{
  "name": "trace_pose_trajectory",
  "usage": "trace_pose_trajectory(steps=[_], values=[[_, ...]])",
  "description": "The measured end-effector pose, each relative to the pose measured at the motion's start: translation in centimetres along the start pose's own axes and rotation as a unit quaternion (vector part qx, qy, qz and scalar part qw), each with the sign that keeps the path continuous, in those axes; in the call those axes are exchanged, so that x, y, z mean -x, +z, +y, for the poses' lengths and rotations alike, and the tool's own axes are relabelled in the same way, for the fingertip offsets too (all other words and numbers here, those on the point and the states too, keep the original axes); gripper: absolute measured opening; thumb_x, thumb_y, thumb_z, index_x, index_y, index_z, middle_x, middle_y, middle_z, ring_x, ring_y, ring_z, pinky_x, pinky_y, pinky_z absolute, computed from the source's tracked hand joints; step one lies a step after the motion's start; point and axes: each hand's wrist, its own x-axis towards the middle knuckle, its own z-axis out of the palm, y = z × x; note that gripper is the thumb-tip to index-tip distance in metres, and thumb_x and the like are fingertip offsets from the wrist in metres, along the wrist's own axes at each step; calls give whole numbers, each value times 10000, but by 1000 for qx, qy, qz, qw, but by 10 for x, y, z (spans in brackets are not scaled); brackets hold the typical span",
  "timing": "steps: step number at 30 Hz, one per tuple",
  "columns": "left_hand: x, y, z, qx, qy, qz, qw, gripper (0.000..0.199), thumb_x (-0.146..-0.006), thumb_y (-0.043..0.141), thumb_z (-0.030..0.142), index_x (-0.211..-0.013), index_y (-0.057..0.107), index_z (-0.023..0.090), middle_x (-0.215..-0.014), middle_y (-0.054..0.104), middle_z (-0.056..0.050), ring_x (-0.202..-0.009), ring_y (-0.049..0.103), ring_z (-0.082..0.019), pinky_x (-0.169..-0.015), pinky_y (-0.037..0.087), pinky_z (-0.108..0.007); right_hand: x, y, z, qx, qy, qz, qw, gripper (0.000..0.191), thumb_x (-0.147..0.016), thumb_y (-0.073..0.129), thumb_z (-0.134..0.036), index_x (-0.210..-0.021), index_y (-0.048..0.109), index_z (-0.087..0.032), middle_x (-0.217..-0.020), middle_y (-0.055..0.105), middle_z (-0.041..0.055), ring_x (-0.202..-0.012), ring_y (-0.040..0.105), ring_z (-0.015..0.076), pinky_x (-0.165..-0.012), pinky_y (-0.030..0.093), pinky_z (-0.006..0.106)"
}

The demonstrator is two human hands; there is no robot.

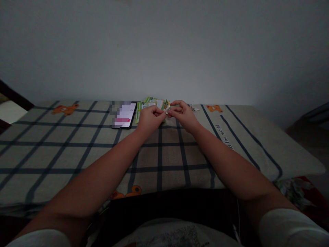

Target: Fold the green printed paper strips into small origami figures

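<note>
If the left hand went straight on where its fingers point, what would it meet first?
Likely the right hand, just past the small pale bit at the fingertips; depth there is hard to judge.

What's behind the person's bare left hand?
Overlapping green-and-white printed packets show just beyond the bare left hand. The hand hides part of them, so whatever else lies directly behind it cannot be seen.

- Left hand [151, 118] and right hand [183, 116], close together, pinching a small pale piece [167, 112]!
- Green packets [151, 104] just behind!
- Lit phone [125, 116] beside them, on checked cloth [102, 154]!
</note>
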Motion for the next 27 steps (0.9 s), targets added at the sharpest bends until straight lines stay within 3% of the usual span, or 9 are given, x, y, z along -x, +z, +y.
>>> trace_pose_trajectory(steps=[3,11,15,22,27], values=[[0,1,-5,-2,10,-10,1000,121,-734,677,247,-642,647,175,-610,638,7,-588,544,-135,-568,398,-258,0,0,1,14,-4,2,1000,396,-753,764,-373,-1012,491,-249,-757,635,-43,-741,641,133,-771,534,314],[0,2,-16,-125,200,12,972,155,-788,631,191,-650,560,195,-632,567,8,-640,527,-147,-634,395,-285,1,8,-1,-3,10,49,999,408,-706,773,-306,-968,464,-254,-709,618,-69,-663,622,113,-668,509,269],[2,5,-18,-145,257,17,955,191,-844,594,189,-663,535,202,-667,581,-11,-695,550,-162,-687,425,-297,4,13,-4,-21,31,82,996,407,-711,769,-306,-953,446,-256,-668,606,-84,-617,601,100,-658,506,265],[6,7,-18,-115,221,-9,968,139,-901,560,237,-811,658,196,-879,717,-72,-886,644,-196,-876,483,-342,3,14,0,-35,26,110,993,489,-700,786,-439,-956,406,-268,-732,655,-55,-688,655,127,-772,562,326],[7,10,-20,-83,208,-28,974,169,-884,546,202,-902,714,198,-977,749,-74,-954,670,-194,-926,497,-342,2,11,4,-20,14,114,993,499,-704,776,-518,-917,401,-268,-767,658,-40,-730,676,138,-799,566,337]])
